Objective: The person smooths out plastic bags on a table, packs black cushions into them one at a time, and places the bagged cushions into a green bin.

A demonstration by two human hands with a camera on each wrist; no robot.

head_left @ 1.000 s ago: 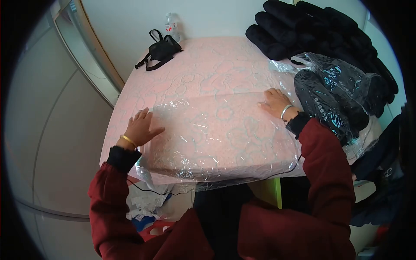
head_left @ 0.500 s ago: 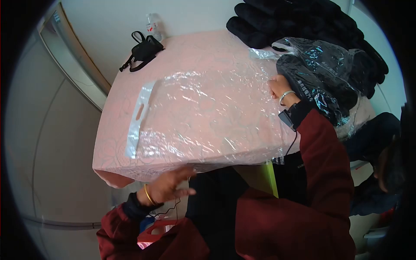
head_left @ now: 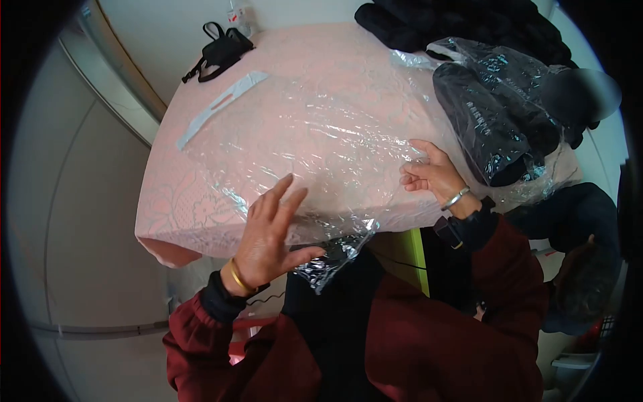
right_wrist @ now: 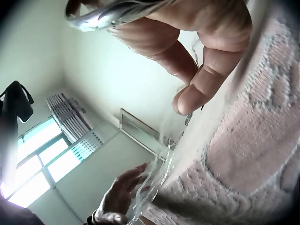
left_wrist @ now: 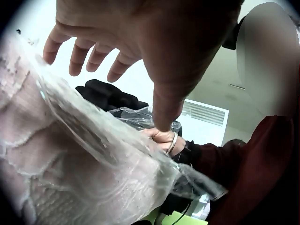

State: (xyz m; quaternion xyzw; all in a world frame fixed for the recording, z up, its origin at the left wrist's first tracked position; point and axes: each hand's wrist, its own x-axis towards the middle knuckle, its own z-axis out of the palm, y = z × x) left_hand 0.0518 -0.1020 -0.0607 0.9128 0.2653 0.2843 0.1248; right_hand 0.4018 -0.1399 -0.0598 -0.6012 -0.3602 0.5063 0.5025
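Note:
A clear plastic bag (head_left: 321, 134) lies rotated across the pink tablecloth (head_left: 164, 181), its white handle strip (head_left: 201, 124) pointing to the far left. One crinkled corner of it hangs over the table's front edge. My right hand (head_left: 437, 175) pinches the bag's right edge between thumb and fingers; the fingertips (right_wrist: 187, 101) meet in the right wrist view. Over the near part of the film, my left hand (head_left: 264, 231) has its fingers spread and nothing gripped. In the left wrist view, those fingers (left_wrist: 79, 56) extend above the film.
Black plush items (head_left: 462, 23) are piled at the back right, and a dark one in clear wrapping (head_left: 482, 120) lies in front of them. A small black bag (head_left: 224, 50) and a plastic bottle (head_left: 238, 17) stand at the back left. Another person's dark-clothed leg (head_left: 569, 214) is at the right.
The bag has turned clockwise, its handle strip moving away from me and its corner coming over the front edge. My left hand left the table and rose again over the film; my right hand came nearer.

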